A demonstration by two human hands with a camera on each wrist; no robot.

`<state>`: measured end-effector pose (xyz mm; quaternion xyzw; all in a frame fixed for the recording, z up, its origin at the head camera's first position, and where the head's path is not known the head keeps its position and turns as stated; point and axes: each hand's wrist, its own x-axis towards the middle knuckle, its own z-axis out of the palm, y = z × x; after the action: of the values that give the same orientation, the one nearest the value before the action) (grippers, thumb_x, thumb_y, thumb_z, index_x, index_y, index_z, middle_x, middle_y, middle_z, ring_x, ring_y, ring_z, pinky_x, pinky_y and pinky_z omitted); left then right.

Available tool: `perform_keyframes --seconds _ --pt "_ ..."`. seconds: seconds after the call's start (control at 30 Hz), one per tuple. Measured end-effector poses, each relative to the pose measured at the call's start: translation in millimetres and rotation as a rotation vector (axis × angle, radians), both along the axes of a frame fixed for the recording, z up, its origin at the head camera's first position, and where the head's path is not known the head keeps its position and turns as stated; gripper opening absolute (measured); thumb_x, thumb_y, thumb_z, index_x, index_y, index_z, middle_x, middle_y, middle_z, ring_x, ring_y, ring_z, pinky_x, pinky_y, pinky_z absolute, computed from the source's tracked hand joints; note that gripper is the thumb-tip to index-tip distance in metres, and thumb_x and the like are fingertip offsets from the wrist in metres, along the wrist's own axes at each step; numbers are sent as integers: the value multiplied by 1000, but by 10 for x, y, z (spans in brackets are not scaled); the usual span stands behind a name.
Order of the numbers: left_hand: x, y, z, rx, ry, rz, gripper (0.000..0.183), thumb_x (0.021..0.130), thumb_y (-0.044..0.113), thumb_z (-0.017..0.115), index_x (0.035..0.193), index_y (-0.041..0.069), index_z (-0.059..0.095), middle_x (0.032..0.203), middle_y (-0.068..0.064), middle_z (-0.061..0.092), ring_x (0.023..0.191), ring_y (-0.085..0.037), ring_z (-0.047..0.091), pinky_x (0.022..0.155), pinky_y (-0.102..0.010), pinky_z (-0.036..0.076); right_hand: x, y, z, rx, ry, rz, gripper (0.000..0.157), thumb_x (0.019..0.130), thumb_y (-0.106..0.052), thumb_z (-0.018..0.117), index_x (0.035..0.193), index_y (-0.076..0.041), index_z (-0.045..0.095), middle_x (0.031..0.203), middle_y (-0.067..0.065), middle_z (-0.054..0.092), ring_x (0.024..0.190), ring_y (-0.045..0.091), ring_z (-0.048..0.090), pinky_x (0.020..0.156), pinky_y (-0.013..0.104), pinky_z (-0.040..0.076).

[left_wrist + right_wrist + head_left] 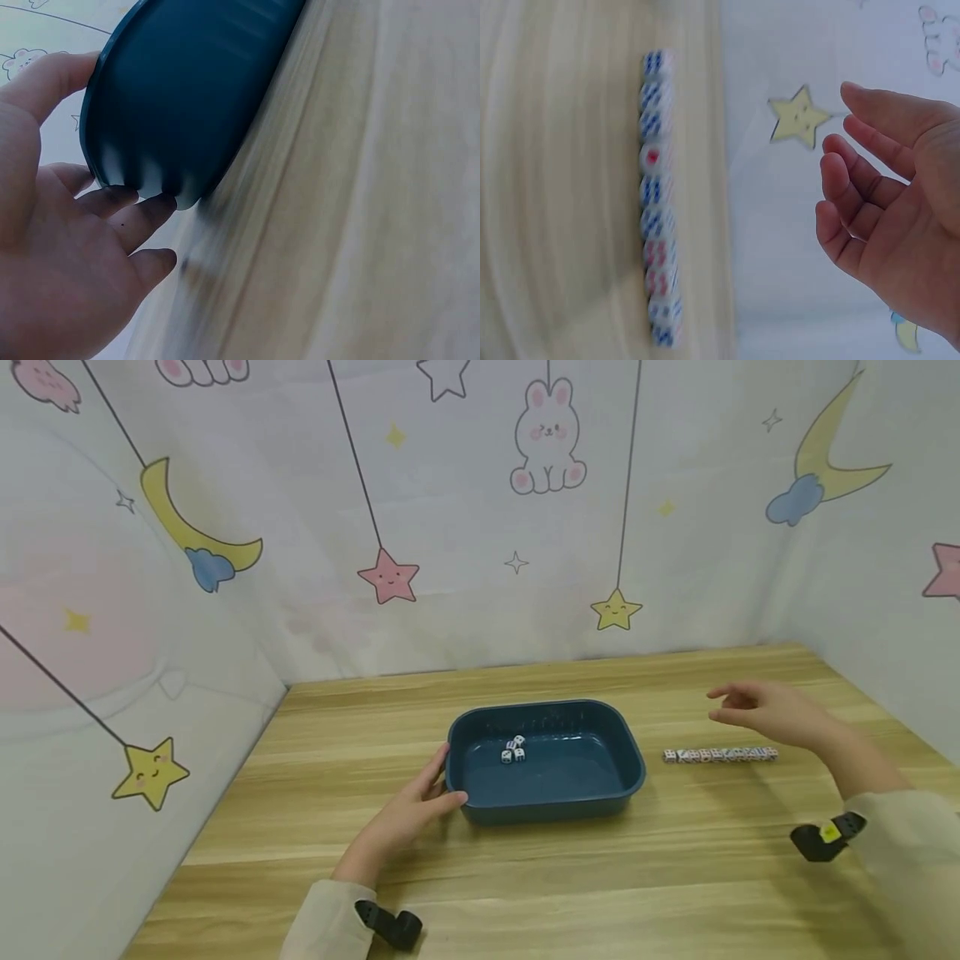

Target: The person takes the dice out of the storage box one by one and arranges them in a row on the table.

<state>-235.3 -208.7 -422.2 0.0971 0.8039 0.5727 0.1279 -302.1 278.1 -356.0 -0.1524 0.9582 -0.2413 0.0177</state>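
Note:
A dark blue rectangular tub (551,810) stands on the table, with several white dice (513,750) grouped inside toward its left end. My left hand (408,810) rests against the tub's left end. Its fingertips touch the outer wall (172,112), and the thumb is at the rim. To the right of the tub, several dice form a straight row (720,755), with blue and red pips showing in the right wrist view. Over and behind that row, my right hand (780,714) hovers with loosely bent fingers and nothing in them.
The wooden table (525,885) carries both the tub and the row. A white printed curtain (487,635) stands along the table's back edge, with further curtain at the left and right sides. Each sleeve bears a black wrist camera (825,839).

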Motion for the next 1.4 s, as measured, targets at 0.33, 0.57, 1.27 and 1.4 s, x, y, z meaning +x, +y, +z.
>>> perform_keyframes --seconds 0.33,0.57,1.27,1.4 --pt "4 2 3 -2 8 10 81 93 21 64 156 22 13 162 -5 13 143 -31 26 115 -48 22 -79 -662 203 -84 -20 74 49 95 -38 60 128 -3 58 103 7 65 93 22 59 75 34 49" --pt "-1 7 -8 11 -6 5 81 94 23 63 156 24 12 162 -5 13 143 -30 27 115 -50 22 -144 -987 153 -130 -36 135 43 95 -31 62 127 -2 59 100 7 65 91 21 59 75 34 49" --pt "2 -6 -7 -6 -2 8 81 93 28 65 156 27 14 161 -3 15 143 -30 28 115 -52 21 -240 -1861 -79 -244 -99 284 40 93 -22 65 125 0 60 92 5 64 80 18 56 72 31 48" --pt "5 -5 -5 1 -1 8 80 93 28 65 156 27 15 161 -3 15 143 -29 28 115 -51 20 -258 -1982 -153 -267 -118 313 39 93 -21 65 125 1 60 93 6 64 83 17 58 76 34 49"
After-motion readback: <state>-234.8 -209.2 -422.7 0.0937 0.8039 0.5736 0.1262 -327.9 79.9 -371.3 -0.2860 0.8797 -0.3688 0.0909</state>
